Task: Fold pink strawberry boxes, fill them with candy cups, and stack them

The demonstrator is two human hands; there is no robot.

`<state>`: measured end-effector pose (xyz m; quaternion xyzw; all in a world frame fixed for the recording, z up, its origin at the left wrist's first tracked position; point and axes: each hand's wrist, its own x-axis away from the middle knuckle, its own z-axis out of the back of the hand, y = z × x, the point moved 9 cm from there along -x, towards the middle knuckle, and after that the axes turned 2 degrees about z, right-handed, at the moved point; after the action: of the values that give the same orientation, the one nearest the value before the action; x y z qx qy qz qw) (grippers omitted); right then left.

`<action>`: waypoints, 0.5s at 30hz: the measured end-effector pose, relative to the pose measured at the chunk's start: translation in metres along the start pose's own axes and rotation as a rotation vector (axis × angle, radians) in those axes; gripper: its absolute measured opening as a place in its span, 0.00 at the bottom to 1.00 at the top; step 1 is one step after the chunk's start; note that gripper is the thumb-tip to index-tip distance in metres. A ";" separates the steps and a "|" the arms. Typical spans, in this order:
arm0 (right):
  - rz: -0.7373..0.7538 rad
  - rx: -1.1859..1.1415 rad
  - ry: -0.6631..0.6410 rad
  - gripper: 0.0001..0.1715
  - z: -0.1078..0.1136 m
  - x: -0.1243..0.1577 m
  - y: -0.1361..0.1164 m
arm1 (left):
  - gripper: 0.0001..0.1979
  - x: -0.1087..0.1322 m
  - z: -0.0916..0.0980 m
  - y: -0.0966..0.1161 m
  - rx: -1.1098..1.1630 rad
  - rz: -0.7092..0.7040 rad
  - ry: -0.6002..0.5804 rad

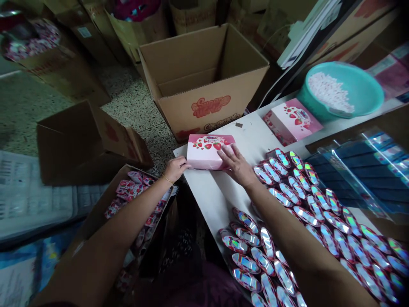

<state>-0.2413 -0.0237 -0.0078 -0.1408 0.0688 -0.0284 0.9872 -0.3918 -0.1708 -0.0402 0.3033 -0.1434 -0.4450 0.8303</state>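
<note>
A pink and white box (209, 149) with printed strawberries lies on the white table (204, 194), near its far left corner. At the box's near left corner, my left hand (175, 168) has its fingertips pressed together on the edge. My right hand (235, 164) grips the right end, with fingers spread over the top and the thumb low at the front side. A second strawberry box (292, 121) stands farther right on the table. Rows of shiny oval-topped packs (255, 256) stand beside and below my right forearm.
Beyond the table is a large open carton (207, 102). A teal basin (364, 94) with small white pieces stands at the back right. A carton of pink and red packets (136, 187) sits below my left forearm. Another carton (70, 145) lies on the left.
</note>
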 end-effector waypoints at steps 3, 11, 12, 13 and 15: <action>-0.063 0.086 0.018 0.35 -0.005 -0.001 0.001 | 0.10 0.002 0.001 0.005 -0.076 -0.017 0.043; -0.079 0.146 0.045 0.30 -0.006 0.005 -0.001 | 0.39 -0.008 0.009 0.060 -0.367 -0.307 -0.003; -0.078 0.147 0.052 0.30 -0.007 0.005 0.000 | 0.37 -0.008 0.002 0.064 -0.397 -0.348 -0.053; -0.077 0.148 0.057 0.30 -0.008 0.006 0.000 | 0.36 -0.007 -0.002 0.066 -0.419 -0.369 -0.073; -0.076 0.149 0.064 0.30 -0.014 0.008 0.001 | 0.33 -0.004 -0.007 0.066 -0.445 -0.370 -0.048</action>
<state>-0.2357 -0.0267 -0.0227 -0.0683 0.0928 -0.0756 0.9905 -0.3477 -0.1369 -0.0043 0.1242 -0.0040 -0.6164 0.7776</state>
